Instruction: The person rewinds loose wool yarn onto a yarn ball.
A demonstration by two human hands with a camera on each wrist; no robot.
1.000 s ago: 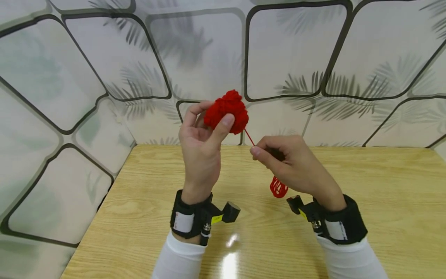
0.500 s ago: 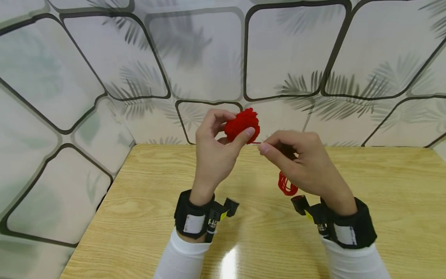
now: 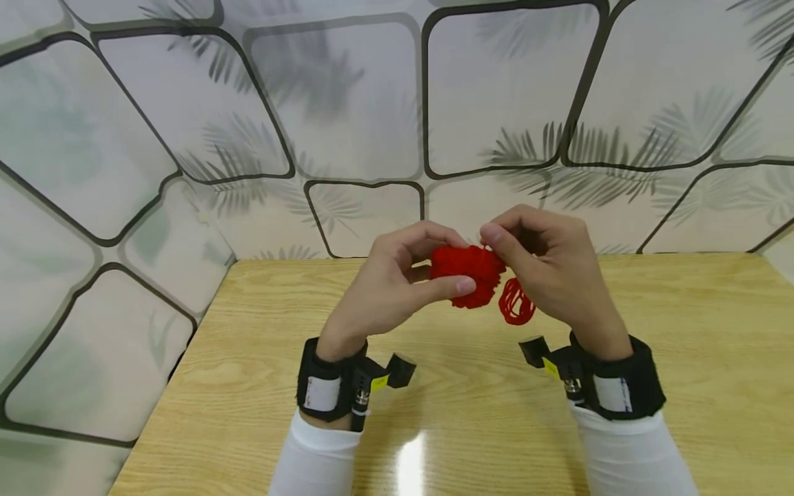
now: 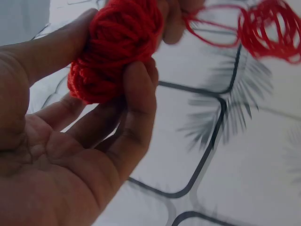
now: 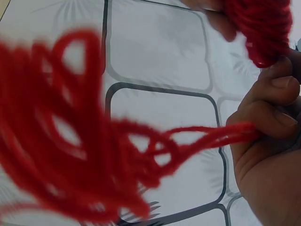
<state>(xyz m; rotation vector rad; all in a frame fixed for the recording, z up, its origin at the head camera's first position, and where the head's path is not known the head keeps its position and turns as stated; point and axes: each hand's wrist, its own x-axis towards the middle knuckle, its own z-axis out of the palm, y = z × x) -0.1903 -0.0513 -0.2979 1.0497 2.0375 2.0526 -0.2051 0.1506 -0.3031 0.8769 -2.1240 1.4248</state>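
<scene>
A ball of red yarn (image 3: 465, 262) is held between the thumb and fingers of my left hand (image 3: 387, 282), just above the table's far edge in the head view. At the ball's upper right, my right hand (image 3: 552, 258) pinches a short strand between thumb and index finger. A loose bundle of yarn loops (image 3: 516, 303) hangs below the right hand. In the right wrist view the blurred loops (image 5: 89, 155) run by doubled strands into my curled right fingers. The left wrist view shows thick wraps on the yarn ball (image 4: 124, 28).
Below the hands lies a light wooden table (image 3: 248, 358) with a bright reflection near its front. A pale wall covering (image 3: 353, 89) with dark outlines and leaf shadows rises behind. Each wrist wears a black strap (image 3: 331, 379) with a small camera.
My left hand has brought the ball down and to the right, turning it. My right hand has risen and shifted right, its fingertips passing from below the ball to its upper right.
</scene>
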